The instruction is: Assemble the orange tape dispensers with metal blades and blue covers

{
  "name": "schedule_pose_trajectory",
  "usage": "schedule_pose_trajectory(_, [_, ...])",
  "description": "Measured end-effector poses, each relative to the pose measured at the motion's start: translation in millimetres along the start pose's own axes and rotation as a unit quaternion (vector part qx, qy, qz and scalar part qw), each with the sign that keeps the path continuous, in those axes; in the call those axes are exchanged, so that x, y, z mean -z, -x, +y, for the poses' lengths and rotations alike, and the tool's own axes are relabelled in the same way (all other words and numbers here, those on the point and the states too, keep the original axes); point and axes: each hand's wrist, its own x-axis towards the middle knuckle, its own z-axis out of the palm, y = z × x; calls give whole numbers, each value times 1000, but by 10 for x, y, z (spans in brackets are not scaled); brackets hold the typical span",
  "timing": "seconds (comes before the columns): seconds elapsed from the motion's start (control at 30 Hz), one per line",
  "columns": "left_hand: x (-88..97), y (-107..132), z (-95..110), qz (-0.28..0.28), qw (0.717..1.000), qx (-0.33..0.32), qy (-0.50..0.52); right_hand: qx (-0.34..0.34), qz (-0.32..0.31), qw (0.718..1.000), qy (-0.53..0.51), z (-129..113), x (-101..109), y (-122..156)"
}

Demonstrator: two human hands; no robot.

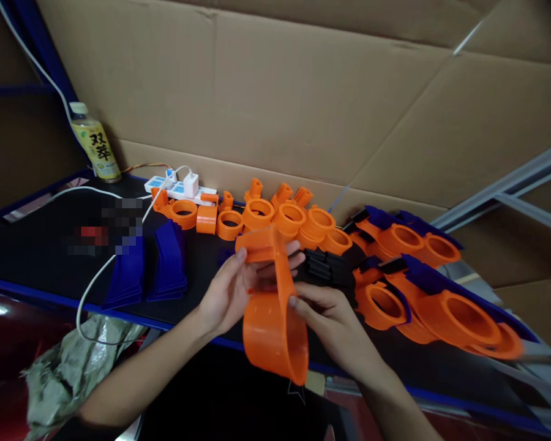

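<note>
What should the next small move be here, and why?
Probably the right hand should let go of the orange plastic ringed frame and reach for the black ribbed blocks. They lie just beyond it, the left hand also holds the frame, and no black piece shows on it, whereas orange ringed frames at the right show black ends.

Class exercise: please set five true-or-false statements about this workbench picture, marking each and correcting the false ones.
1. The left hand and right hand hold the same orange piece. True.
2. The yellow-labelled bottle stands at the right end of the table. False: it stands near the left end.
3. Brown cardboard stands behind the table. True.
4. The power strip has nothing plugged into it. False: a white charger is plugged in.
5. Two blue stacks lie left of the held piece. True.
</note>
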Motion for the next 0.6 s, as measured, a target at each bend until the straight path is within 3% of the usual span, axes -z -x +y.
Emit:
schedule_pose_trajectory(0.07, [59, -10, 11, -5, 999, 28, 17, -13, -42, 999, 4, 5, 28, -37])
schedule_pose_trajectory(0.13, [119, -19, 41, 9, 999, 39, 16, -19, -43, 999, 18, 21, 80, -72])
schedule_pose_trajectory(0.27, [151, -10, 109, 30, 998, 54, 7, -17, 54, 997, 61, 106, 188, -178])
schedule_pose_trajectory(0.37, [81, 45, 105, -31, 993, 111, 22, 1, 75, 993, 92, 180, 167, -365])
schedule_pose_trajectory(0.47, [-21, 115, 35, -135, 961, 239, -27, 56, 0, 991, 118, 178, -29, -678])
schedule_pose_trajectory(0.6, [-94, 151, -65, -205, 930, 281, -117, 123, -94, 972, 175, 16, -518, -1174])
